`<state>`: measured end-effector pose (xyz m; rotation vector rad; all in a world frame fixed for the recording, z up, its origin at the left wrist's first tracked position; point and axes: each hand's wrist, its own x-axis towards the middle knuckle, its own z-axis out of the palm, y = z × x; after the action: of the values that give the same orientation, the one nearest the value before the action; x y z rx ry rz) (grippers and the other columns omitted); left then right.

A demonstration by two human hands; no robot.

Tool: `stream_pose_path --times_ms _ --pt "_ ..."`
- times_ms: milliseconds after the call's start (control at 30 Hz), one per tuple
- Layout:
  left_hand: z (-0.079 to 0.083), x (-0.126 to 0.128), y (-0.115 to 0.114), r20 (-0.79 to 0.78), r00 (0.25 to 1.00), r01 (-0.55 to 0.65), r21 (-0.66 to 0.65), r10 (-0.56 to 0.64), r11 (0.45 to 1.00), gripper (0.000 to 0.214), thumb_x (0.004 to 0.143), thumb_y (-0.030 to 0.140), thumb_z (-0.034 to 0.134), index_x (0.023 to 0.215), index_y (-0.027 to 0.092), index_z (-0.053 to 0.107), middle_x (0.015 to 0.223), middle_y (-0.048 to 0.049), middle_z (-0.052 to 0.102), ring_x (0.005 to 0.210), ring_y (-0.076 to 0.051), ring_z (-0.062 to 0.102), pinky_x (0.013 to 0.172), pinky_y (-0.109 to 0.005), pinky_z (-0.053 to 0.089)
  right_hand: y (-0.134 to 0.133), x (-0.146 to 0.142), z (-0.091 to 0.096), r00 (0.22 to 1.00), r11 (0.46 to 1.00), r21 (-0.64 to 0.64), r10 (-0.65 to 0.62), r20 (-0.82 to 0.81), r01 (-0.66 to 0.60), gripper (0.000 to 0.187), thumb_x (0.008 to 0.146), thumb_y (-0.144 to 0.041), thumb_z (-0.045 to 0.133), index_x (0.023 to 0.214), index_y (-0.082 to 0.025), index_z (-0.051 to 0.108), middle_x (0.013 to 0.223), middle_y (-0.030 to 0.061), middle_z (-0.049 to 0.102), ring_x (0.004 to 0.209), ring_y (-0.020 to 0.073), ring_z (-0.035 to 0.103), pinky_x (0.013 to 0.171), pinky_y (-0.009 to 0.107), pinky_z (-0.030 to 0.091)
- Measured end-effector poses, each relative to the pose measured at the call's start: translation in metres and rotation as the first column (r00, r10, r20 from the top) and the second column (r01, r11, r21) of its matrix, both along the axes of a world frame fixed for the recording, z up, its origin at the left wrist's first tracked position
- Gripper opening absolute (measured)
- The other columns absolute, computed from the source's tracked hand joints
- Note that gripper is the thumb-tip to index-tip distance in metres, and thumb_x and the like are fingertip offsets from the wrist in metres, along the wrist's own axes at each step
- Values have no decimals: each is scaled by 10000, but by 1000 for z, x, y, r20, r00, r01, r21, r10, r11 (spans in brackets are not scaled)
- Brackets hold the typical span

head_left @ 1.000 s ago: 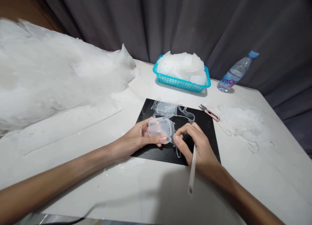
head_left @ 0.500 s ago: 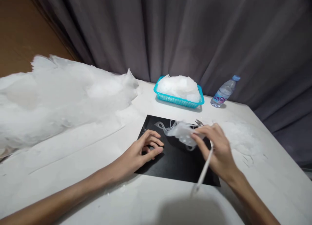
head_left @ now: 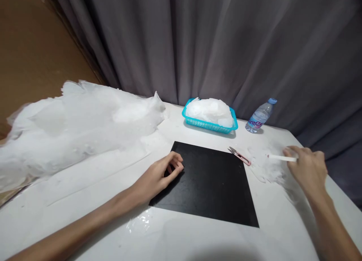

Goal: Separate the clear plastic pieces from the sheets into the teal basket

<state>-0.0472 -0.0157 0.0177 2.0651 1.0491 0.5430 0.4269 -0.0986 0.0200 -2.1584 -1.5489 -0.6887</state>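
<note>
My left hand point(head_left: 161, 175) rests on the left edge of the black mat point(head_left: 209, 185), fingers loosely curled, with nothing in them. My right hand point(head_left: 307, 166) is out to the right over the pile of clear plastic scraps point(head_left: 268, 165), closed on a thin white stick-like tool point(head_left: 281, 158) that points left. The mat is bare. Small red-handled snips point(head_left: 240, 155) lie just off the mat's far right corner.
A turquoise basket point(head_left: 209, 124) heaped with clear plastic pieces stands behind the mat. A water bottle point(head_left: 259, 116) is to its right. A big heap of clear plastic point(head_left: 76, 125) fills the table's left side. A grey curtain hangs behind the white table point(head_left: 198, 238).
My left hand let go of the clear plastic piece. My right hand carried the plastic pieces off the mat to the scrap pile on the right, still gripping the white tool.
</note>
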Motion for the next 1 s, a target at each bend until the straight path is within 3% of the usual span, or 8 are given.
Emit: stream_pose_path --times_ms 133,233,300,400,567,700,867,1000 --pt "6 -19 17 -271 956 -10 359 115 933 298 1061 433 458 1174 201 608 1191 -116 658 1054 -286 638 933 -432 482 -3 21 -30 989 987 -70 -146 11 147 618 996 -555 468 1240 -44 716 833 195 586 823 364 564 761 523 385" --pt "8 -45 37 -414 825 -112 546 384 830 380 1041 410 465 1258 133 609 1307 -207 608 1152 -365 592 975 -509 469 -2 28 -37 975 981 -39 -193 -111 190 816 983 -621 447 1473 28 522 890 248 574 939 441 578 718 537 402" --pt "8 -60 46 -497 744 -84 593 447 800 365 1023 402 485 1181 115 643 1234 -221 636 1115 -384 592 953 -529 472 0 27 -37 968 980 3 -194 -159 197 879 986 -632 423 1544 47 413 919 273 555 1020 479 562 708 551 418" --pt "6 -71 50 -548 742 25 597 385 802 301 1042 305 426 1050 137 675 1123 -205 676 1037 -366 605 877 -492 488 3 16 -36 982 981 126 -127 -139 145 806 1007 -611 362 1523 0 462 951 266 519 1122 495 519 784 599 427" --pt "8 -63 41 -582 735 122 618 348 777 374 989 38 315 1073 108 673 1064 -211 694 939 -331 634 651 -383 418 9 -22 -25 986 961 270 105 -131 -67 566 1061 -493 310 1337 -114 627 1035 221 480 1253 437 465 875 557 460" --pt "20 -44 26 -514 782 21 588 353 809 295 1051 193 383 944 139 653 930 -140 705 800 -267 650 568 -325 314 13 -59 -18 970 958 219 214 -116 -185 550 1078 -486 285 1236 -121 665 1034 208 548 1080 378 541 864 514 482" --pt "26 -12 -3 -326 943 103 467 63 878 293 1071 287 432 879 184 629 825 -41 658 706 -180 626 622 -301 363 11 -118 -25 921 949 43 314 -231 -313 607 988 -712 447 1048 -177 728 765 88 633 741 285 565 679 406 449" --pt "20 28 -21 -276 951 237 364 -139 901 345 1099 290 385 917 173 653 882 -74 687 778 -202 661 715 -317 453 -1 -176 -30 747 821 -76 473 -468 -567 496 1034 -635 448 918 -244 730 747 48 655 733 251 606 691 374 466"
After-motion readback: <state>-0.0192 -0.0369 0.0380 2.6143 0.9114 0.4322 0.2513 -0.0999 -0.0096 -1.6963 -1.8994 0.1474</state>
